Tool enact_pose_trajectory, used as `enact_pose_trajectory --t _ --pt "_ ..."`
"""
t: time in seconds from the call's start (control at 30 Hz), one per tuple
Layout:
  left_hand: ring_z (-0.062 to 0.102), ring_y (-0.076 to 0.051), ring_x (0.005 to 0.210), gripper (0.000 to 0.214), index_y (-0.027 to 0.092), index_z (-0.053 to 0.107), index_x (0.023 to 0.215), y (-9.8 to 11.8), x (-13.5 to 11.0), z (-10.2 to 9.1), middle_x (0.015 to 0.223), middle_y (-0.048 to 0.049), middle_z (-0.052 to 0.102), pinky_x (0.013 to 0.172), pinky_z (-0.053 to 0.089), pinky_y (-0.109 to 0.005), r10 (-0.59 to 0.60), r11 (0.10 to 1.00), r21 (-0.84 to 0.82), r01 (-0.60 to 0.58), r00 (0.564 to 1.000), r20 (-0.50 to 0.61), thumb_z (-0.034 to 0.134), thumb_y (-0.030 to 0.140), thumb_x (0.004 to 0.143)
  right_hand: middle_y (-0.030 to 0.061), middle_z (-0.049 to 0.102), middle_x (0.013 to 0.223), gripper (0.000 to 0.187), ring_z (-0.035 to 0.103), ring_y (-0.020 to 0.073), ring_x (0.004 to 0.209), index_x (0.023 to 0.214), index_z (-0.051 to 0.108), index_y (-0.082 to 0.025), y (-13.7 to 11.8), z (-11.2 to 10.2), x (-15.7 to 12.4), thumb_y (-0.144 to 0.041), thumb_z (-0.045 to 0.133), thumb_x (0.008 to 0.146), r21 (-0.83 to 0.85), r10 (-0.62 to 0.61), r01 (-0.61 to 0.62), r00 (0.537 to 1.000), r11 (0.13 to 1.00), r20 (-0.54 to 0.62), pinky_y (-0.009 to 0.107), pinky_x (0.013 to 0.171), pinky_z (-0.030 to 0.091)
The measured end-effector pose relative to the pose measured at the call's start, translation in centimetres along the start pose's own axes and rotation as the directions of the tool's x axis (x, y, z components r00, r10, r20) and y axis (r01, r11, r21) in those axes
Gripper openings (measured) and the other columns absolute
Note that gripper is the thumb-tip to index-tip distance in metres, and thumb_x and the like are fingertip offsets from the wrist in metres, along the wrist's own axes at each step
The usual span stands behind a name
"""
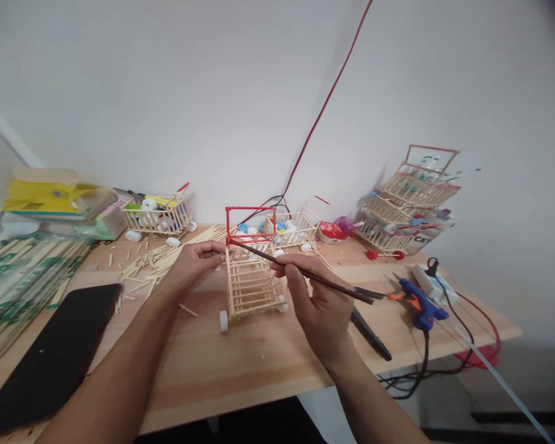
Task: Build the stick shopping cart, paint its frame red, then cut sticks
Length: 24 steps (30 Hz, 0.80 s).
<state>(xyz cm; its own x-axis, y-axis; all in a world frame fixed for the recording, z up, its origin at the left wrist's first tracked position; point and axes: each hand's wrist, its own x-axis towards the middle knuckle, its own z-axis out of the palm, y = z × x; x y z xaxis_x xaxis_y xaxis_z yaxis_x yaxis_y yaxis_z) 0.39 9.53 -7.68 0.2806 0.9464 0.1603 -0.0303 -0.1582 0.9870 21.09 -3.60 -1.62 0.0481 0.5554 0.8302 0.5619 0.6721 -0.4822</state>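
Left hand (198, 264): fingers bent at the cart (252, 285), grip unclear; cart upright mid-table (192, 370), its handle (251, 208) looking fully red, slats bare, white wheels (223, 321) unpainted, so perhaps left to do; right hand (318, 301) holding a brush (335, 285), tip by the handle's foot; paint (332, 232) behind, uncovered

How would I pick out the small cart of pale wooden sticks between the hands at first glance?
Look at the middle of the pale wooden table, between the person's left hand and right hand. The cart stands there on white wheels, a thin dark brown brush angled toward its red handle frame. Unlike the pale stick carts behind, it stands nearest the viewer.
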Motion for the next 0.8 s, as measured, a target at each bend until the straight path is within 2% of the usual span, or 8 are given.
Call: enact_pose_trajectory --t 0.13,0.27,0.4,0.6,0.8 --pt "0.058 -0.015 0.070 0.027 0.016 0.077 0.080 0.0 0.1 0.0 0.081 -0.0049 0.072 0.063 0.044 -0.025 -0.010 1.000 0.004 0.010 1.000 -0.005 0.083 0.035 0.062 0.0017 0.076 0.086 0.016 0.073 0.0157 0.081 0.105 0.070 -0.021 0.6 0.4 -0.4 -0.016 0.059 0.095 0.037 0.029 -0.028 0.999 0.999 -0.027 0.033 0.078 0.060" --pt "0.062 -0.018 0.075 0.026 0.016 0.077 0.080 -0.1 0.1 0.0 0.087 -0.0064 0.075 0.067 0.046 -0.027 -0.013 1.000 -0.005 0.013 1.000 -0.014 0.082 0.034 0.062 0.0037 0.077 0.087 0.014 0.073 0.0176 0.078 0.103 0.071 -0.021 1.1 0.9 -0.9 -0.021 0.059 0.096 0.156 0.125 -0.111 0.989 0.981 -0.080 0.035 0.073 0.062" --pt "0.064 -0.019 0.078 0.027 0.016 0.077 0.083 -0.1 -0.1 0.0 0.089 -0.0066 0.076 0.070 0.047 -0.028 -0.010 1.000 -0.003 0.010 1.000 -0.016 0.083 0.035 0.064 0.0034 0.077 0.087 0.014 0.073 0.0169 0.076 0.103 0.071 -0.021 1.3 1.6 -1.2 -0.021 0.059 0.096 0.241 0.155 -0.122 0.980 0.963 -0.126 0.035 0.073 0.063" --pt "0.063 -0.017 0.073 0.029 0.016 0.078 0.086 0.0 -0.1 -0.1 0.084 -0.0050 0.075 0.067 0.047 -0.028 -0.015 0.999 0.050 0.016 1.000 -0.019 0.082 0.037 0.066 0.0030 0.077 0.085 0.013 0.074 0.0168 0.073 0.100 0.072 -0.021 1.3 1.7 -1.4 -0.021 0.060 0.095 0.225 0.170 -0.131 0.972 0.966 -0.165 0.033 0.068 0.064" --pt "0.065 -0.019 0.079 0.029 0.016 0.077 0.087 0.0 -0.3 0.0 0.090 -0.0069 0.076 0.070 0.049 -0.028 -0.007 0.999 0.031 0.007 1.000 -0.011 0.082 0.037 0.067 0.0027 0.077 0.086 0.013 0.075 0.0162 0.072 0.100 0.073 -0.021 1.2 1.8 -1.5 -0.019 0.061 0.094 0.243 0.180 -0.134 0.967 0.961 -0.179 0.031 0.068 0.064"
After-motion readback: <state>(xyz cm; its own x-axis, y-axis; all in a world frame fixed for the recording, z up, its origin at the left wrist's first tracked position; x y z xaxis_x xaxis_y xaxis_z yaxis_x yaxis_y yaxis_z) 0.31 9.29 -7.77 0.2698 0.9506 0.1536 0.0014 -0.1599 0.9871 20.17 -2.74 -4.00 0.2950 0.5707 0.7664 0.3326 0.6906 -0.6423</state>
